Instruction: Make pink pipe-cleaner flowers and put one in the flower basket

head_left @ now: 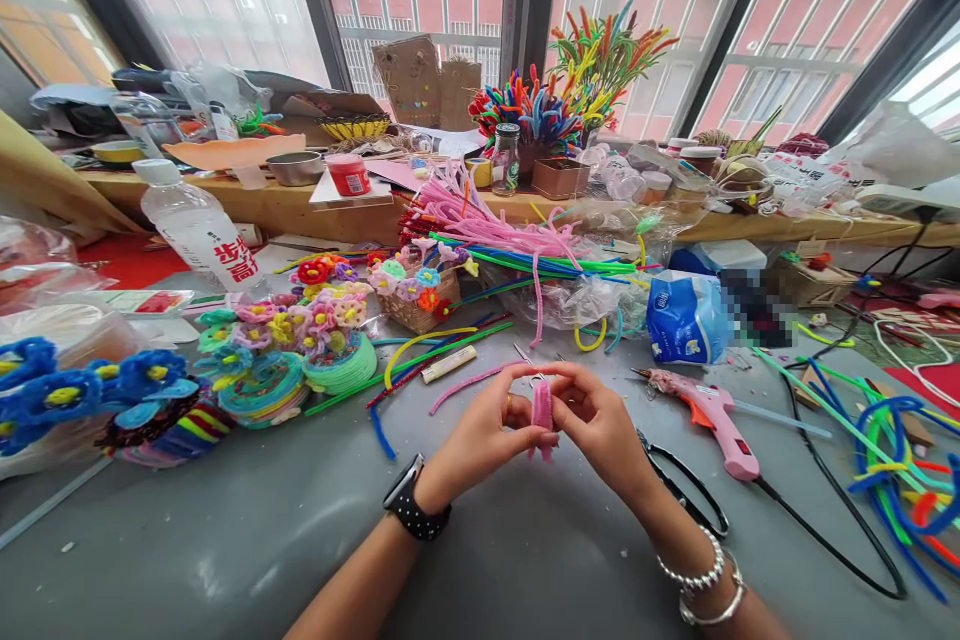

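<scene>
Between my two hands, just above the grey table, is a small bundle of folded pink pipe cleaner (541, 406). My left hand (499, 420) pinches it from the left with thumb and fingers. From the right, the thumb and fingers of my right hand (592, 420) close on the same bundle. The fingertips of both hands meet above it. A loose pink pipe cleaner (469, 385) lies on the table just beyond my left hand. Black-handled scissors (686, 490) rest beside my right forearm, partly hidden by it.
A pink glue gun (712, 420) lies to the right, its black cord trailing forward. Pipe cleaner flowers in coiled pots (341, 365) stand at left. Behind are a heap of pink pipe cleaners (480, 210), a blue tissue pack (686, 315) and a tilted water bottle (199, 230).
</scene>
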